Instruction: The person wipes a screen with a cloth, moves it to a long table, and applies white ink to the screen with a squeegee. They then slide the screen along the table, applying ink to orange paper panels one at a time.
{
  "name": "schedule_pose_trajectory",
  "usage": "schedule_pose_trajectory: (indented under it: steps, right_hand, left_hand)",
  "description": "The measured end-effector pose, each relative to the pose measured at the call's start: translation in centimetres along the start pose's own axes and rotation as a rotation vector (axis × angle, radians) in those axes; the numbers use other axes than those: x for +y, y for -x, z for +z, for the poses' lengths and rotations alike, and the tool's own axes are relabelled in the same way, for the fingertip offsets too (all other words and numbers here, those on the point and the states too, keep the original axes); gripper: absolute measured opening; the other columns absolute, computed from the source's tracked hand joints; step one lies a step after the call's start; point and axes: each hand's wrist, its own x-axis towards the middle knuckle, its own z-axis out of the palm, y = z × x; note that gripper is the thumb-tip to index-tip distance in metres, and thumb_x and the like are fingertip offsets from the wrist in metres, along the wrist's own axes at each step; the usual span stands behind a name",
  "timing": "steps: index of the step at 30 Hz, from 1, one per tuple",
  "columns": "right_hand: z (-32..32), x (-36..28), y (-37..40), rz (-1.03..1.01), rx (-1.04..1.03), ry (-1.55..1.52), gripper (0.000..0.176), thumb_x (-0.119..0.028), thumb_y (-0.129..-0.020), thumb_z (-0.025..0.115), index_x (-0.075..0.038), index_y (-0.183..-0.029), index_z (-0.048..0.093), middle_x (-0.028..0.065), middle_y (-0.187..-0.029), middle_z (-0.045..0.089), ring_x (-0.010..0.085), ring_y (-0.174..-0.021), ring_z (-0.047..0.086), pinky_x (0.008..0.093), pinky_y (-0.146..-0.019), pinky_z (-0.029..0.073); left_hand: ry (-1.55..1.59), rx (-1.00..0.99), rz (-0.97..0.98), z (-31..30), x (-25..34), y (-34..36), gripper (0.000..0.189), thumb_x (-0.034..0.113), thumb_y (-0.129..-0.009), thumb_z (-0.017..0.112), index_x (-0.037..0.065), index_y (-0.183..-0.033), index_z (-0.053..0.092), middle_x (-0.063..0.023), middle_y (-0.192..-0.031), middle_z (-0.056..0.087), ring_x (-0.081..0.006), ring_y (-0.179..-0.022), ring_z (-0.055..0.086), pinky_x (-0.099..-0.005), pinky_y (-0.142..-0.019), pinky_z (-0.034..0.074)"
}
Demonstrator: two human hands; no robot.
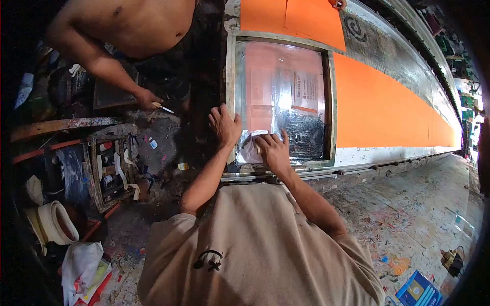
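Observation:
A screen-printing frame (331, 102) lies on the long table, with a glossy, partly see-through mesh (306, 125) inside it. My left hand (224, 125) rests on the frame's left side, its fingers apart and nothing seen in it. Near the mesh's lower left, my right hand (273, 150) presses on a crumpled white cloth or sheet (249, 150), its fingers partly bent. Pale printed lettering shows at the mesh's upper right. Orange sheets (377, 102) lie beside and beyond the frame.
At the upper left a bare-chested person stands, a hand (147, 98) holding a small white-tipped stick. Old frames (94, 178), a white roll (60, 224) and plastic bags (81, 268) lie at the left. A blue packet (419, 290) is on the floor at the lower right.

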Motion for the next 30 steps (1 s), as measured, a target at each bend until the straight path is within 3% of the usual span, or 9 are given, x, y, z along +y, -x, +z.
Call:
schedule_pose_trajectory:
  steps: [2, 6, 10, 14, 16, 19, 22, 26, 30]
  right_hand:
    - [1.3, -0.9, 1.4, 0.046, 0.021, -0.059, 0.036, -0.016, -0.091, 0.061, -0.016, -0.126, 0.069, 0.0024, -0.115, 0.067, 0.0216, -0.114, 0.061, 0.0574, -0.120, 0.026]
    - [0.5, -1.2, 3.5, 0.005, -0.138, -0.023, 0.040, -0.015, -0.089, 0.064, -0.015, -0.128, 0.068, 0.0045, -0.117, 0.066, 0.0220, -0.114, 0.062, 0.0582, -0.118, 0.030]
    - [-1.9, 0.2, 0.9, 0.019, -0.271, -0.072, 0.033, -0.020, -0.082, 0.071, -0.014, -0.115, 0.073, 0.0057, -0.111, 0.071, 0.0230, -0.114, 0.065, 0.0606, -0.116, 0.033]
    - [-4.0, 4.1, -9.8, 0.213, -0.321, -0.276, 0.034, -0.021, -0.077, 0.074, -0.011, -0.109, 0.077, 0.0131, -0.102, 0.074, 0.0352, -0.093, 0.072, 0.0542, -0.103, 0.048]
    - [-5.9, 5.1, -15.8, 0.170, -0.159, -0.403, 0.025, -0.016, -0.077, 0.071, -0.008, -0.100, 0.078, 0.0211, -0.101, 0.074, 0.0406, -0.093, 0.071, 0.0479, -0.084, 0.057]
    - [-2.9, 8.5, -21.3, 0.002, -0.112, -0.184, 0.026, -0.013, -0.078, 0.068, -0.008, -0.102, 0.077, 0.0185, -0.104, 0.074, 0.0391, -0.095, 0.070, 0.0479, -0.086, 0.056]
    - [2.1, 9.0, -19.9, -0.089, 0.224, -0.014, 0.032, -0.009, -0.080, 0.066, -0.009, -0.111, 0.075, 0.0105, -0.110, 0.069, 0.0347, -0.105, 0.061, 0.0461, -0.092, 0.049]
    - [1.7, 5.4, -13.3, -0.022, 0.152, -0.065, 0.027, -0.017, -0.084, 0.069, -0.010, -0.110, 0.074, 0.0086, -0.107, 0.068, 0.0314, -0.101, 0.061, 0.0455, -0.096, 0.045]
    - [0.3, 5.5, -11.1, -0.018, 0.048, -0.062, 0.032, -0.020, -0.083, 0.070, -0.014, -0.114, 0.073, 0.0062, -0.109, 0.068, 0.0280, -0.109, 0.062, 0.0532, -0.109, 0.040]
  left_hand:
    - [0.041, -0.005, 0.011, -0.4, 0.1, -0.1, 0.054, 0.025, -0.085, 0.073, 0.000, -0.130, 0.054, -0.0253, -0.125, 0.051, -0.0459, -0.120, 0.047, -0.0558, -0.105, 0.037]
    - [0.021, -0.015, -0.005, 0.1, 0.0, -0.2, 0.054, 0.025, -0.086, 0.073, 0.000, -0.129, 0.055, -0.0251, -0.124, 0.051, -0.0455, -0.119, 0.047, -0.0560, -0.105, 0.037]
    - [0.078, 0.024, 0.024, 0.4, -0.7, 0.0, 0.052, 0.029, -0.090, 0.072, -0.001, -0.130, 0.055, -0.0246, -0.123, 0.051, -0.0444, -0.120, 0.047, -0.0559, -0.105, 0.037]
    - [0.194, 0.014, -0.020, 0.3, -0.9, 0.1, 0.052, 0.036, -0.096, 0.066, -0.001, -0.131, 0.056, -0.0246, -0.130, 0.051, -0.0456, -0.125, 0.047, -0.0578, -0.110, 0.035]
    - [0.174, 0.020, -0.043, -0.1, -0.6, 0.0, 0.049, 0.036, -0.099, 0.062, -0.002, -0.129, 0.057, -0.0249, -0.129, 0.052, -0.0450, -0.124, 0.048, -0.0569, -0.110, 0.035]
    - [0.183, 0.035, -0.020, 0.3, -0.9, 0.0, 0.047, 0.034, -0.099, 0.062, -0.002, -0.128, 0.058, -0.0250, -0.127, 0.052, -0.0453, -0.120, 0.048, -0.0563, -0.105, 0.037]
    - [0.170, 0.010, -0.013, -0.1, -0.6, 0.0, 0.045, 0.032, -0.104, 0.058, -0.004, -0.131, 0.055, -0.0250, -0.124, 0.051, -0.0436, -0.119, 0.047, -0.0551, -0.104, 0.037]
    - [0.171, 0.034, -0.006, 0.1, -0.5, -0.1, 0.045, 0.031, -0.101, 0.060, -0.005, -0.128, 0.056, -0.0259, -0.124, 0.051, -0.0463, -0.116, 0.048, -0.0564, -0.102, 0.038]
    - [0.180, -0.009, -0.006, -0.7, -0.1, -0.1, 0.049, 0.030, -0.098, 0.064, -0.006, -0.130, 0.054, -0.0270, -0.129, 0.050, -0.0469, -0.120, 0.047, -0.0553, -0.104, 0.037]
